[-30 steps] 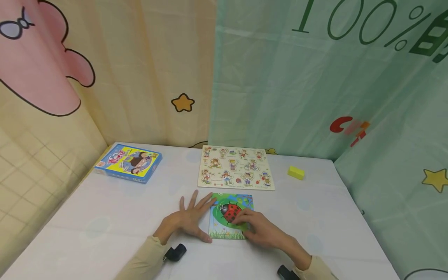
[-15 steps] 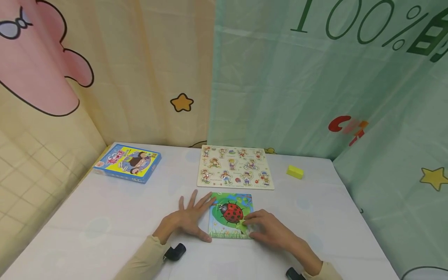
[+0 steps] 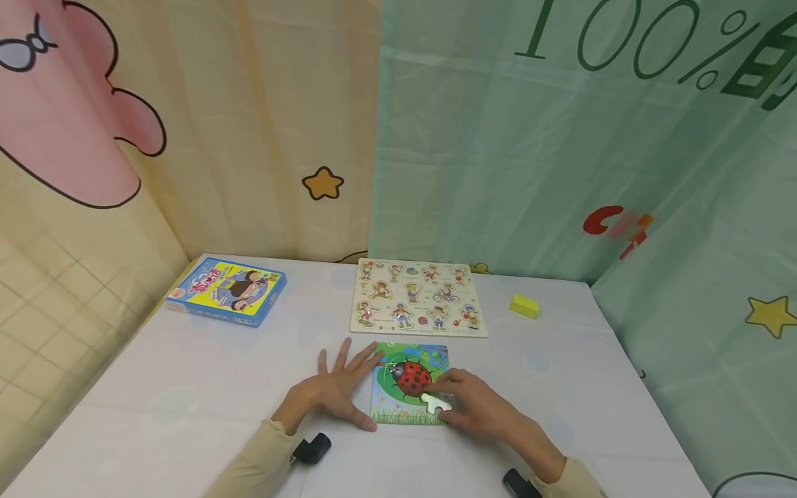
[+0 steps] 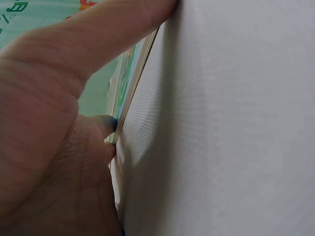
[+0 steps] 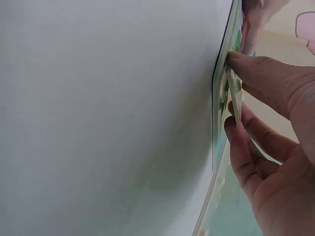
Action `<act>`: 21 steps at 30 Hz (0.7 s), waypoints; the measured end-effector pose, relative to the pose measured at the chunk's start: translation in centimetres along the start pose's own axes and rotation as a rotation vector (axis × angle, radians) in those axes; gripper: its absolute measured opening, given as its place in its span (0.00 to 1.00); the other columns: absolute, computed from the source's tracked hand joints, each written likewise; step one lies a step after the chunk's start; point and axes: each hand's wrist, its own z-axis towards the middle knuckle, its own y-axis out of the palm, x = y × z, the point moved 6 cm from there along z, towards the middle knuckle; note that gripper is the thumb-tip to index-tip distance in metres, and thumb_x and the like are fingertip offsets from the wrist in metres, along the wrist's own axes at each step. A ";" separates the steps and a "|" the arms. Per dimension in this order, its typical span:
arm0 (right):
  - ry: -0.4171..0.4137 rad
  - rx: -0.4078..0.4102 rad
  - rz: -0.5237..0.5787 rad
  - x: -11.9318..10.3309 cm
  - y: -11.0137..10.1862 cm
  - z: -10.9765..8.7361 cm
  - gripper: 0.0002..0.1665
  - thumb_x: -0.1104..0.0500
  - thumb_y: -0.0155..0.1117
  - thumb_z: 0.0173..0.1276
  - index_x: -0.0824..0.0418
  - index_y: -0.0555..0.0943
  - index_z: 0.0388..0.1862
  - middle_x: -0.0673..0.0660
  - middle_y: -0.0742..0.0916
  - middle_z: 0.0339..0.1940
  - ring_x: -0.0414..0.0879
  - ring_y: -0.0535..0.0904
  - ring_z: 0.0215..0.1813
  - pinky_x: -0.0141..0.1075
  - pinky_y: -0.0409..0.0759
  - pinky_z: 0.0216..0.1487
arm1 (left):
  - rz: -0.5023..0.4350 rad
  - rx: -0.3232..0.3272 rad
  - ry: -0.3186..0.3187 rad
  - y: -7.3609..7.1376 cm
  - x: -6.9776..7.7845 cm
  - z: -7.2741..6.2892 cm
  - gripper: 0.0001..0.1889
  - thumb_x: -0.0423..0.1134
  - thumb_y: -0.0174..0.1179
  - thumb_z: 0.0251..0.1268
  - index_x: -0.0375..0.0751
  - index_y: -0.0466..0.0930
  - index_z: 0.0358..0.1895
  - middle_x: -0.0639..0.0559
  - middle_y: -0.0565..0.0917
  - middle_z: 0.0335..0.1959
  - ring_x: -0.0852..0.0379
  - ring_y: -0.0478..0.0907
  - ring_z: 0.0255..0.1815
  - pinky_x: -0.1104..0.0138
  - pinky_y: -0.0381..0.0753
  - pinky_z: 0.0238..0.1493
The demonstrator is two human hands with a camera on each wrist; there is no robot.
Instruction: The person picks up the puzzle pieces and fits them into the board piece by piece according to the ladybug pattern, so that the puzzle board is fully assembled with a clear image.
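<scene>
A ladybug jigsaw puzzle with a green and blue picture lies on the white table in the middle. My left hand is spread flat beside it, thumb and fingertips at its left edge. In the left wrist view, the thumb stretches along the puzzle's thin edge. With thumb and fingers, my right hand pinches a puzzle piece over the lower right part of the puzzle. The piece looks pale and shiny from above. In the right wrist view, the piece stands tilted between thumb and fingertips.
Behind the puzzle lies a cream peg board with several cartoon children figures. A blue and yellow box is at the back left, and a small yellow block at the back right. Printed curtains hang along the table's rear edge.
My right hand has moved off the ladybug to the right and lifted the lower right piece, which now tilts and catches the light. My left hand has stayed in place.
</scene>
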 end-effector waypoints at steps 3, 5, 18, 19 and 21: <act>0.005 -0.027 0.030 0.2 0.1 0.4 0.25 0.55 0.73 0.65 0.50 0.82 0.62 0.45 0.85 0.52 0.40 0.77 0.54 0.40 0.80 0.55 | -0.001 -0.002 -0.004 0.0 0.0 0.0 0.66 0.69 0.75 0.40 0.58 0.44 0.82 0.57 0.38 0.84 0.32 0.24 0.81 0.25 0.26 0.68; 0.004 -0.040 0.064 0.4 0.2 0.6 0.25 0.56 0.72 0.65 0.51 0.82 0.62 0.45 0.86 0.52 0.39 0.78 0.54 0.38 0.80 0.55 | -0.002 -0.001 -0.005 0.1 0.0 0.1 0.66 0.68 0.75 0.40 0.58 0.44 0.82 0.57 0.38 0.84 0.32 0.24 0.81 0.25 0.26 0.69; 0.009 -0.026 0.209 0.8 0.3 1.3 0.16 0.61 0.68 0.68 0.51 0.84 0.54 0.47 0.88 0.51 0.34 0.78 0.42 0.30 0.79 0.45 | 0.006 -0.003 0.002 0.0 0.2 -0.2 0.66 0.68 0.76 0.40 0.55 0.44 0.82 0.54 0.38 0.84 0.32 0.24 0.81 0.25 0.26 0.68; 0.017 -0.024 0.222 0.8 0.2 1.4 0.14 0.61 0.68 0.68 0.51 0.84 0.52 0.47 0.88 0.49 0.33 0.76 0.39 0.29 0.78 0.42 | 0.005 -0.002 0.004 0.0 0.2 -0.2 0.66 0.68 0.76 0.40 0.55 0.44 0.82 0.54 0.38 0.84 0.32 0.24 0.81 0.25 0.26 0.68; 0.032 -0.019 0.241 0.9 0.1 1.5 0.11 0.60 0.67 0.69 0.51 0.82 0.49 0.46 0.88 0.45 0.33 0.75 0.36 0.28 0.77 0.39 | -0.003 0.000 0.006 -0.1 0.3 -0.3 0.66 0.67 0.76 0.40 0.55 0.44 0.82 0.54 0.38 0.84 0.31 0.25 0.81 0.25 0.26 0.68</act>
